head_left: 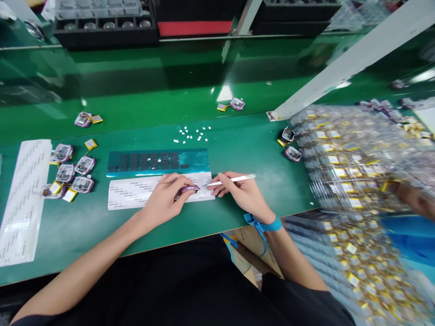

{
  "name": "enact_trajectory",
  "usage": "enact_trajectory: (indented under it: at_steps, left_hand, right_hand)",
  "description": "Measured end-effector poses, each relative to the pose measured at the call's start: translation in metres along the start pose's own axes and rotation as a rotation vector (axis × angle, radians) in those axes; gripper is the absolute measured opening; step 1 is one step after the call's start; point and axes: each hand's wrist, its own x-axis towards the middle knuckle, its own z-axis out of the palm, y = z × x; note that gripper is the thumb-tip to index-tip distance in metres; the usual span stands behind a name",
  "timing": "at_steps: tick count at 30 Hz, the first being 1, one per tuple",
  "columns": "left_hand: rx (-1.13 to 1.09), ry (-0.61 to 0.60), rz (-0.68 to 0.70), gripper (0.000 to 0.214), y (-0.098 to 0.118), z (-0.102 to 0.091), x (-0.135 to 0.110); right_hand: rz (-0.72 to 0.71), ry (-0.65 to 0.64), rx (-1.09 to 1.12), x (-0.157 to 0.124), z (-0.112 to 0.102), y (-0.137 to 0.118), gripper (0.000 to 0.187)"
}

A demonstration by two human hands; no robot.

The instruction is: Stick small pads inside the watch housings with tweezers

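Note:
My left hand (166, 194) is closed around a small purple-rimmed watch case (186, 190), held over a white printed backing sheet (125, 194). In my right hand (239, 190), pinched like a pen, are slim white tweezers (233, 179); their tip points at the case, and I cannot tell whether it touches. A blue band with a cord circles my right wrist. Just behind the white sheet lies a teal film (195, 158) bearing rows of small black strips (149, 161). Tiny white scraps (190, 137) are scattered beyond it.
Several opened watch cases with yellow-edged batteries lie left (65, 173), beside another white sheet (25, 199). Two cases (292, 154) sit right, near clear trays (340, 154) full of parts. A white post (326, 68) slants down behind. A co-worker's hand (411, 197) reaches in at right.

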Motion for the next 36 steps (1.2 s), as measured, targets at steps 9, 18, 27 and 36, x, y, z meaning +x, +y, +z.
enact_trajectory:
  at_steps: [9,18,27,36]
  left_hand:
    - [0.009,-0.024,-0.051,0.013,0.001,-0.002,0.002]
    - [-0.124,0.087,0.039,0.008,0.007,-0.003,0.002]
    - [-0.719,0.002,-0.386,0.033,0.021,-0.029,0.004]
    - [-0.797,0.03,-0.369,0.041,0.022,-0.026,0.0]
  right_hand:
    - [-0.012,-0.064,0.011,0.004,0.001,-0.001,0.048]
    - [-0.07,0.014,0.137,0.011,-0.009,-0.01,0.041]
    - [-0.291,0.104,0.133,0.008,0.038,-0.043,0.039]
    - [-0.345,0.051,0.161,0.013,0.055,-0.035,0.032]
